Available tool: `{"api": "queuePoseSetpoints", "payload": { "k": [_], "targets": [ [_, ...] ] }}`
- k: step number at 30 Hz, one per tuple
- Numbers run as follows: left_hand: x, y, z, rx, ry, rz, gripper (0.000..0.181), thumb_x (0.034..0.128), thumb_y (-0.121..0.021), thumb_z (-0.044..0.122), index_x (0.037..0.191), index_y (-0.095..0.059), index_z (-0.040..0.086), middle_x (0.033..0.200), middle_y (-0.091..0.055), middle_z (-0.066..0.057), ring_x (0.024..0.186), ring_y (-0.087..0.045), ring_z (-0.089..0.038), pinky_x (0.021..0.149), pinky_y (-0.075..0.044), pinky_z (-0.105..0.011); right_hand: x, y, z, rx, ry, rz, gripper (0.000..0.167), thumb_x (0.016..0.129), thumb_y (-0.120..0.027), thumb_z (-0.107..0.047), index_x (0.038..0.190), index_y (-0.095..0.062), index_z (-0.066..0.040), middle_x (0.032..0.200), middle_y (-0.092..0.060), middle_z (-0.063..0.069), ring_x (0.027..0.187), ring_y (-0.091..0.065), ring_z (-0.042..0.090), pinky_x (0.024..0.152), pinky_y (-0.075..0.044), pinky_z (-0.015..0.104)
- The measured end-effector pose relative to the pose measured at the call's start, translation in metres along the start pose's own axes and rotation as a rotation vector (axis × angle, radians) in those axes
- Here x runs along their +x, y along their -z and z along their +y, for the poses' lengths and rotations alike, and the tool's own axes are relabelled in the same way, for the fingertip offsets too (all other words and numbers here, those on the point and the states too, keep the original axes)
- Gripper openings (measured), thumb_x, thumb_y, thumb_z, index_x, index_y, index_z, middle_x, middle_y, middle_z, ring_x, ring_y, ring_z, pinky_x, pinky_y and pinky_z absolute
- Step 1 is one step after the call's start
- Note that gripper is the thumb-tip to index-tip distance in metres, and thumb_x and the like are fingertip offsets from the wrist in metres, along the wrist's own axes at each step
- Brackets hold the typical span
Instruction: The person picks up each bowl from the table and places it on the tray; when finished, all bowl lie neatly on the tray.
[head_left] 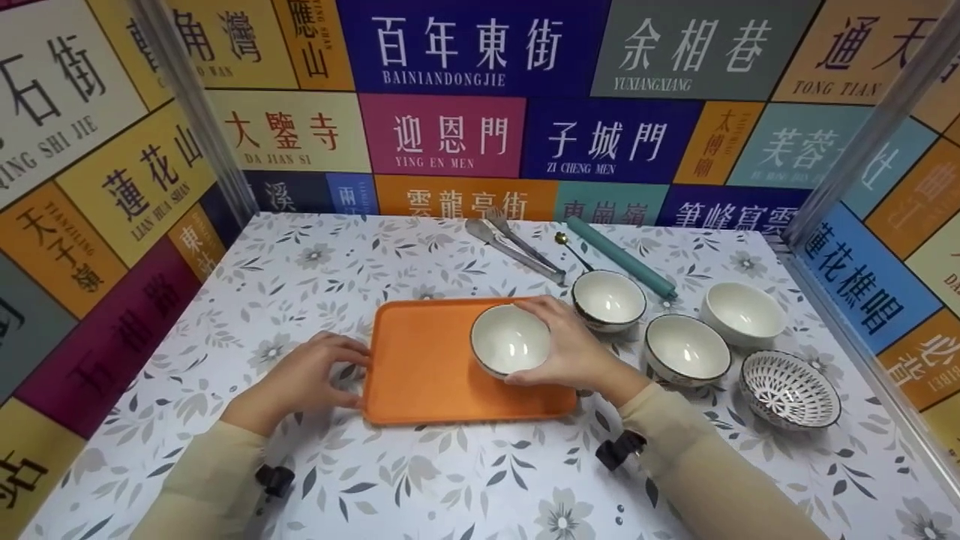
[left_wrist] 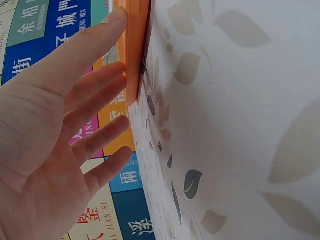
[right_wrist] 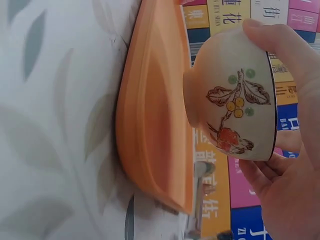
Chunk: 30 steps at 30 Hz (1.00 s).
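Observation:
My right hand point(head_left: 566, 346) grips a white bowl point(head_left: 510, 341) by its right side, over the right half of an orange tray point(head_left: 420, 367). In the right wrist view the bowl point(right_wrist: 235, 95) shows a painted branch with berries, and its foot is held clear of the tray point(right_wrist: 135, 115); thumb and fingers of the hand point(right_wrist: 295, 115) lie on opposite sides. At the tray's left edge is my left hand point(head_left: 307, 379), its fingers loosely bent. The left wrist view has this hand point(left_wrist: 65, 115) with fingers spread and thumb against the tray rim point(left_wrist: 136, 50).
Right of the tray stand a dark-rimmed bowl point(head_left: 609, 300), another point(head_left: 687, 349), a plain white bowl point(head_left: 744, 313) and a patterned bowl point(head_left: 790, 390). Behind lie metal tongs point(head_left: 517, 247), a small gold-tipped spoon point(head_left: 574, 250) and a green roll point(head_left: 621, 257). Sign-covered walls enclose the table.

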<state>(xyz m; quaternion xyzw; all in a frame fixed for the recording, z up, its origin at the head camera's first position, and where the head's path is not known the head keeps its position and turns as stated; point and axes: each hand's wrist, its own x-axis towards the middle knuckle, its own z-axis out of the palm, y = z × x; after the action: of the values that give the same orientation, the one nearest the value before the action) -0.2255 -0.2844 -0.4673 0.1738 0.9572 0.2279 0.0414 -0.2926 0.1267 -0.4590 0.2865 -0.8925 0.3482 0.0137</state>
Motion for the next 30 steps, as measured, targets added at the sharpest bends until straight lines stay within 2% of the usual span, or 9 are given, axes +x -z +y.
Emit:
{"api": "queuePoseSetpoints", "payload": {
  "k": [8,13,19,26,30],
  "targets": [
    [0.000,-0.002,0.000,-0.017,0.028,-0.008,0.055,0.0713,-0.095,0.034,0.121,-0.077,0.020,0.137,-0.066,0.001,0.134,-0.053,-0.027,0.117,-0.041,-0.054,0.035,-0.026,-0.010,0.007,-0.041,-0.032,0.118,0.054,-0.097,-0.057,0.153,-0.049,-0.014,0.149,-0.049,0.008,0.137,-0.048,0.032,0.114,-0.044,0.058],
    [0.000,-0.002,0.001,-0.014,0.042,-0.019,0.055,0.0721,-0.095,0.034,0.122,-0.077,0.019,0.138,-0.066,0.001,0.134,-0.053,-0.026,0.118,-0.041,-0.053,0.055,-0.042,-0.017,0.019,-0.065,-0.049,0.119,0.054,-0.097,-0.058,0.153,-0.049,-0.015,0.149,-0.048,0.006,0.136,-0.048,0.029,0.114,-0.045,0.053],
    [0.002,0.001,0.003,0.014,0.021,-0.018,0.054,0.0733,-0.094,0.032,0.122,-0.077,0.016,0.137,-0.066,-0.001,0.134,-0.053,-0.029,0.116,-0.042,-0.055,0.079,-0.059,-0.027,0.069,-0.040,-0.052,0.116,0.056,-0.097,-0.056,0.153,-0.049,-0.013,0.147,-0.049,0.007,0.134,-0.048,0.027,0.115,-0.045,0.049],
    [0.001,0.001,0.003,0.004,0.045,-0.024,0.055,0.0718,-0.095,0.034,0.122,-0.077,0.018,0.138,-0.066,0.000,0.135,-0.052,-0.029,0.117,-0.041,-0.055,0.104,-0.077,-0.039,0.085,-0.019,-0.052,0.117,0.056,-0.097,-0.055,0.151,-0.050,-0.008,0.148,-0.049,0.007,0.137,-0.046,0.028,0.115,-0.044,0.050],
    [0.002,0.001,0.002,0.007,0.024,-0.022,0.057,0.0710,-0.095,0.036,0.122,-0.077,0.017,0.137,-0.067,-0.001,0.134,-0.053,-0.030,0.116,-0.041,-0.056,0.114,-0.083,-0.047,0.092,-0.022,-0.068,0.116,0.058,-0.097,-0.055,0.153,-0.049,-0.009,0.149,-0.048,0.008,0.138,-0.045,0.027,0.114,-0.046,0.048]
  ]
}}
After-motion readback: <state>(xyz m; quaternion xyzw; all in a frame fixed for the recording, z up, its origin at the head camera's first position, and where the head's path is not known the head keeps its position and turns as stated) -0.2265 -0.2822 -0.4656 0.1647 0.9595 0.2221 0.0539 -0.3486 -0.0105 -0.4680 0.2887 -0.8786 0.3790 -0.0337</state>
